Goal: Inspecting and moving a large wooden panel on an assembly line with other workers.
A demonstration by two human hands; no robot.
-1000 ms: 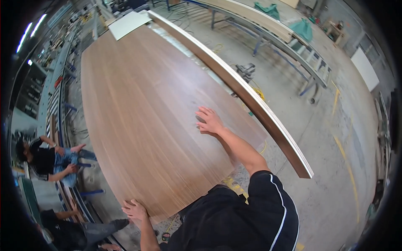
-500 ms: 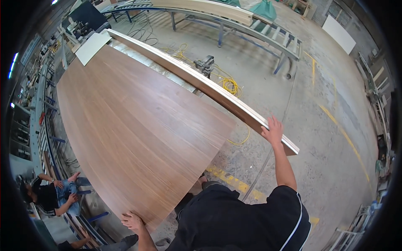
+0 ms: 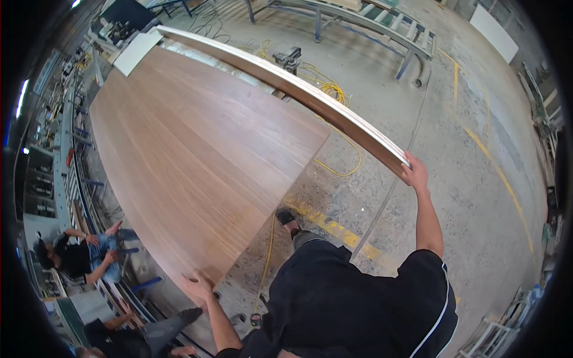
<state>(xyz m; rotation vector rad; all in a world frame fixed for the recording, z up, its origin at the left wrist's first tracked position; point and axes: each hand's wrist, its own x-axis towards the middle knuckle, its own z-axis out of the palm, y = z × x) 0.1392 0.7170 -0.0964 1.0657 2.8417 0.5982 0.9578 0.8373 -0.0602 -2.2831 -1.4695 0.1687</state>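
Observation:
A large brown wood-veneer panel (image 3: 191,155) fills the middle of the view, its pale thick edge (image 3: 298,89) running along the right side. My left hand (image 3: 197,285) grips the panel's near lower corner. My right hand (image 3: 415,173) is raised and holds the near end of the pale edge. My dark shirt and one foot show below the panel, over the concrete floor.
Two other people (image 3: 80,259) crouch at the lower left beside blue racking. A yellow cable (image 3: 334,95) coils on the floor past the panel. A metal roller conveyor (image 3: 370,24) stands at the top. Yellow floor lines (image 3: 334,230) run near my foot.
My right hand left the panel face and moved to the end of the pale edge. The panel has swung and tilted, and more floor shows beneath it.

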